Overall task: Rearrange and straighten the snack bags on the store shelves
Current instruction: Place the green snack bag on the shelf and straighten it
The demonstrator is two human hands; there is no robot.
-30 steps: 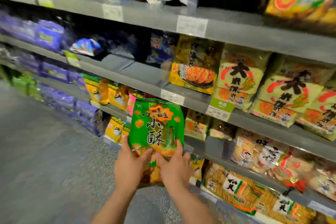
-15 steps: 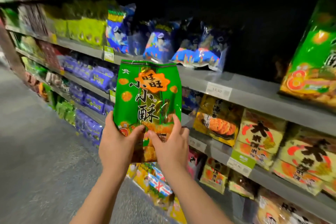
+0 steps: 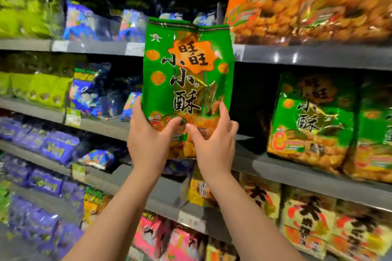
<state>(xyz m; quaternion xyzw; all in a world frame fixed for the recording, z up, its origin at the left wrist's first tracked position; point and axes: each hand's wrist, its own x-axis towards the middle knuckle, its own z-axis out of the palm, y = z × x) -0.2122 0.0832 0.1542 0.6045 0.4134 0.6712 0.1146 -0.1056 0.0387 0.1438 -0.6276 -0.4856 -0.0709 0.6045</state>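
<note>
I hold a green snack bag (image 3: pixel 187 82) with an orange star label upright in front of the shelves, at about the height of the second shelf. My left hand (image 3: pixel 148 140) grips its lower left corner and my right hand (image 3: pixel 214 144) its lower right, thumbs on the front. Matching green bags (image 3: pixel 311 121) stand on the grey shelf (image 3: pixel 297 174) to the right. Between them and my bag is a dark gap on that shelf.
Orange bags (image 3: pixel 307 2) fill the top shelf at right, blue bags (image 3: pixel 91 91) and lime-green bags (image 3: pixel 36 89) sit to the left. Purple bags (image 3: pixel 55 150) lie lower left, yellow-red bags (image 3: pixel 314 218) lower right. Price tags line the shelf edges.
Both hands have lifted the green bag up from the low shelves to the upper shelves, and my view has risen and turned right with it.
</note>
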